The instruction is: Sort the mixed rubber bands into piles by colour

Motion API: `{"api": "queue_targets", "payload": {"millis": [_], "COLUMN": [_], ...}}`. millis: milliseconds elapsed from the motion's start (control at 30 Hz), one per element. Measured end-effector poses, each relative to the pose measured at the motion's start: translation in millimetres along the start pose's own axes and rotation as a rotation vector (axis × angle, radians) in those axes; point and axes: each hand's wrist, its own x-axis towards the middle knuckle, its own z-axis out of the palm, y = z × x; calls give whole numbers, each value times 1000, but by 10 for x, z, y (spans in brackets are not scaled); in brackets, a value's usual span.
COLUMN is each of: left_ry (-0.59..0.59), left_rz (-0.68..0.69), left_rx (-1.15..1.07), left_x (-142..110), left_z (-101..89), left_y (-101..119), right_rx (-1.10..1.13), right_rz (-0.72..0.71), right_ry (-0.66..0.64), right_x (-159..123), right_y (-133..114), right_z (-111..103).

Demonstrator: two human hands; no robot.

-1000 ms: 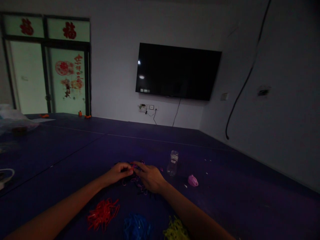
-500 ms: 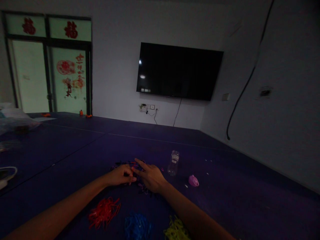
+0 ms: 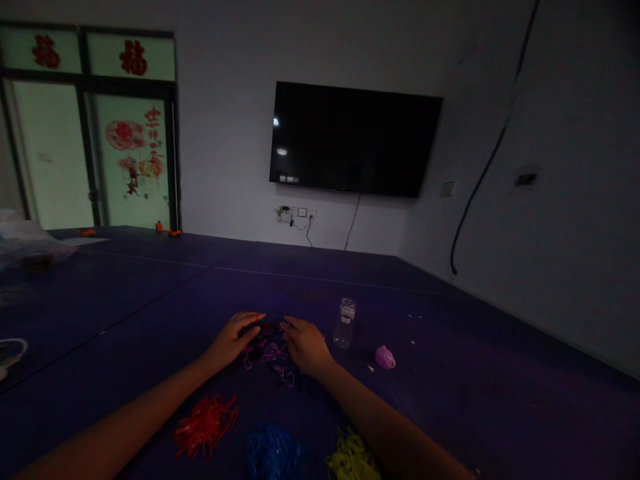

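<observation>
In the dim room both my hands rest on a small heap of mixed coloured bands (image 3: 270,353) on the dark blue table (image 3: 150,293). My left hand (image 3: 233,338) lies on the heap's left side with its fingers stretched forward. My right hand (image 3: 305,344) sits on the heap's right side, fingers curled down into the bands; what they pinch, if anything, is too dark to make out. Nearer to me lie a red pile (image 3: 206,424), a blue pile (image 3: 273,453) and a yellow pile (image 3: 353,459).
A small clear bottle (image 3: 345,324) stands just right of my right hand, with a pink cap (image 3: 385,358) beyond it. A black TV (image 3: 354,139) hangs on the far wall. Plastic bags (image 3: 25,240) lie at the far left of the table.
My hands were touching over the heap; now they have drawn apart to its two sides. The left hand's fingers have stretched out and the right index finger has come down.
</observation>
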Motion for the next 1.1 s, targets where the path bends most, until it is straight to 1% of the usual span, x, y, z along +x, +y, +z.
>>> {"api": "queue_targets", "payload": {"millis": [67, 167, 233, 300, 467, 800, 933, 1100], "left_ry": [-15, -120, -184, -220, -283, -274, -239, -175], "left_rz": [53, 134, 146, 123, 96, 146, 205, 180], "left_rx": [134, 329, 406, 431, 421, 416, 421, 461], "left_x": [-13, -32, -41, -46, -50, -42, -43, -38], "left_z": [13, 20, 18, 17, 25, 30, 17, -1], "left_y": [-37, -71, -80, -84, -76, -47, -1, 59], "right_rx": [-2, -9, -14, -16, 13, 68, 68, 133], "right_rz": [80, 193, 237, 232, 155, 60, 58, 47], "right_ry": [-26, -53, -73, -100, -132, -100, -69, -24], "right_x": [9, 17, 21, 26, 33, 26, 19, 10], "right_y": [-4, 7, 26, 44, 62, 62, 50, 50], "right_z": [-18, -39, -37, -25, 16, 24, 7, 22]}}
